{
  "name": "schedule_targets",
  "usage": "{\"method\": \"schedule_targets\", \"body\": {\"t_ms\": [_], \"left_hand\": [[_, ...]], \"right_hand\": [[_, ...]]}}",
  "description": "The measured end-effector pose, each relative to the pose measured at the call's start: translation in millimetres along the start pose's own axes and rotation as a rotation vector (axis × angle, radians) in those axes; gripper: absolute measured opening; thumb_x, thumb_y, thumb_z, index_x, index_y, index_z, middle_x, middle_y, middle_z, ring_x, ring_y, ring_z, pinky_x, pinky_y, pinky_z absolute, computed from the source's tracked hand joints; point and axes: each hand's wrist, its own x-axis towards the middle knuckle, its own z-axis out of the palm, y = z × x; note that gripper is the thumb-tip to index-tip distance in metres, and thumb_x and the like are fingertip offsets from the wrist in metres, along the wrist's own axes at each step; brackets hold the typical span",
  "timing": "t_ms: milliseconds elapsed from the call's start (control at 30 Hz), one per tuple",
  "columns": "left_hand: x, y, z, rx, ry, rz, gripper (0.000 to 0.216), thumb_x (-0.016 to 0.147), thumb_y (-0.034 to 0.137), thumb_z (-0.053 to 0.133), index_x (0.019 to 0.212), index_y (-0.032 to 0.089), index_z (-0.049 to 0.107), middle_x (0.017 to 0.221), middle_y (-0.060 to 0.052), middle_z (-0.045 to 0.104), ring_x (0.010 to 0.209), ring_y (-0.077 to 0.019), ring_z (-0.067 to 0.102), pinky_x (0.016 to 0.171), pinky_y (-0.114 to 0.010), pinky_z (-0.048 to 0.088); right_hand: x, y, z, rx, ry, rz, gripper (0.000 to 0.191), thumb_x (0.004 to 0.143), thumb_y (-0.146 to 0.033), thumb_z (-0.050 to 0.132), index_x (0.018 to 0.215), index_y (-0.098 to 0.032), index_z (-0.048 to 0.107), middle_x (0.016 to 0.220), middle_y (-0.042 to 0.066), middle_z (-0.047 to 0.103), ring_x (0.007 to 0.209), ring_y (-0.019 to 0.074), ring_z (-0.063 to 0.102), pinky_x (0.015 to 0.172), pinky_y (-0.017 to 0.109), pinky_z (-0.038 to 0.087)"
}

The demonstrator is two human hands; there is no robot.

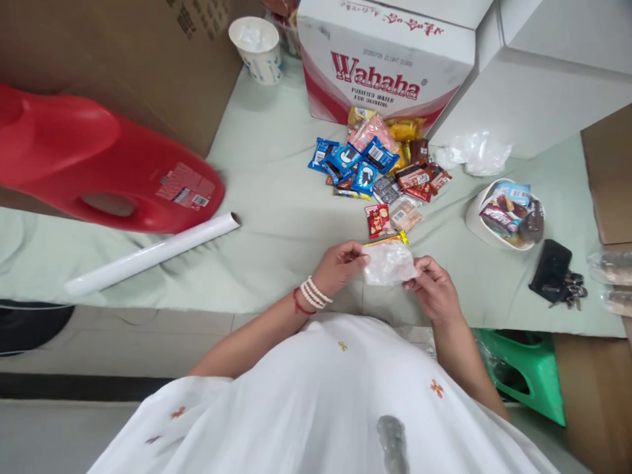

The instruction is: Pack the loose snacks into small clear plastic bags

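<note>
A small clear plastic bag [390,263] is stretched between my two hands above the table's front edge. My left hand [340,266], with a beaded bracelet and a red cord at the wrist, pinches the bag's left side. At its right edge, my right hand [434,286] grips it between thumb and fingers. Just behind the bag lies a yellow-wrapped snack [395,238], partly covered by it. Beyond are a red packet [379,220], a pale clear-wrapped piece [405,216] and a heap of wrapped snacks, including several blue packets [345,158] and brown ones [413,176].
A white tub [476,227] of packaged snacks stands right, near a black pouch with keys [552,270]. Crumpled clear plastic [476,155] lies behind it. A Wahaha carton [385,72] and paper cup [257,56] stand at the back. Left are a red jug [123,151] and white roll [158,255].
</note>
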Motion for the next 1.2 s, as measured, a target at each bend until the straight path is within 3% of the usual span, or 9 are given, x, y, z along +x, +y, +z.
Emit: {"method": "schedule_targets", "body": {"t_ms": [200,367,467,567,667,767,933,1100,1200], "left_hand": [[-29,4,-39,0.079,0.204,0.197,0.024,0.076,0.04,0.087,0.08,0.02,0.075,0.085,-0.002,0.072,0.08,-0.0145,0.065,0.076,-0.028,0.053],[-46,9,-39,0.457,0.134,0.449,0.015,0.094,0.029,0.069,0.101,0.027,0.082,0.111,-0.008,0.08,0.101,-0.0196,0.073,0.089,-0.035,0.058],[-47,8,-38,0.671,0.168,0.606,0.022,0.097,0.022,0.064,0.109,0.031,0.081,0.121,-0.007,0.078,0.109,-0.0197,0.07,0.094,-0.038,0.057],[-46,5,-45,0.797,0.302,0.693,0.024,0.096,0.019,0.065,0.106,0.034,0.081,0.121,-0.003,0.078,0.113,-0.0202,0.064,0.098,-0.042,0.055],[-44,1,-52,0.796,0.444,0.7,0.021,0.092,0.018,0.07,0.099,0.033,0.082,0.117,-0.005,0.075,0.11,-0.0208,0.059,0.087,-0.037,0.055],[-42,-2,-52,0.758,0.477,0.677,0.015,0.089,0.021,0.074,0.094,0.032,0.083,0.102,-0.005,0.069,0.093,-0.0177,0.059,0.073,-0.031,0.053],[-34,0,-45,0.657,0.36,0.65,0.026,0.092,0.014,0.065,0.098,0.031,0.082,0.093,-0.002,0.071,0.085,-0.0132,0.065,0.074,-0.028,0.053],[-28,0,-60,0.517,0.598,0.557,0.03,0.085,0.007,0.064,0.092,0.028,0.083,0.093,-0.001,0.074,0.083,-0.0125,0.067,0.071,-0.024,0.052],[-32,-3,-67,0.466,0.613,0.514,0.025,0.085,0.01,0.066,0.09,0.027,0.083,0.09,-0.002,0.074,0.085,-0.0138,0.067,0.073,-0.026,0.053]], "right_hand": [[10,-17,-16,-0.187,-0.039,-0.038,0.026,0.083,-0.046,0.083,0.082,-0.023,0.07,0.09,0.003,0.068,0.073,0.0141,0.059,0.063,0.026,0.051],[29,-7,27,-0.141,-0.198,0.123,0.044,0.09,-0.064,0.068,0.111,-0.026,0.074,0.106,0.006,0.071,0.072,0.014,0.057,0.054,0.025,0.044],[35,-1,56,-0.215,-0.402,0.214,0.042,0.081,-0.058,0.08,0.102,-0.023,0.074,0.089,0.002,0.07,0.061,0.0105,0.048,0.051,0.024,0.037],[37,2,65,-0.266,-0.402,0.191,0.033,0.077,-0.05,0.085,0.085,-0.021,0.071,0.07,-0.003,0.059,0.055,0.0084,0.04,0.05,0.024,0.032],[37,4,61,-0.238,-0.233,0.134,0.034,0.079,-0.051,0.083,0.083,-0.021,0.068,0.069,-0.004,0.055,0.054,0.0085,0.037,0.049,0.024,0.03],[34,5,63,-0.227,-0.209,0.164,0.035,0.08,-0.053,0.081,0.093,-0.022,0.07,0.078,-0.002,0.06,0.056,0.0088,0.039,0.048,0.024,0.03],[33,13,85,-0.254,-0.326,0.165,0.033,0.079,-0.05,0.082,0.092,-0.022,0.071,0.077,-0.002,0.06,0.058,0.0092,0.041,0.051,0.024,0.031],[42,16,81,-0.198,-0.046,0.099,0.035,0.075,-0.052,0.082,0.087,-0.023,0.067,0.067,-0.005,0.05,0.054,0.0091,0.033,0.05,0.026,0.028],[42,15,80,-0.283,-0.052,0.048,0.031,0.078,-0.049,0.081,0.092,-0.024,0.068,0.072,-0.004,0.052,0.058,0.0107,0.036,0.053,0.026,0.03]]}}
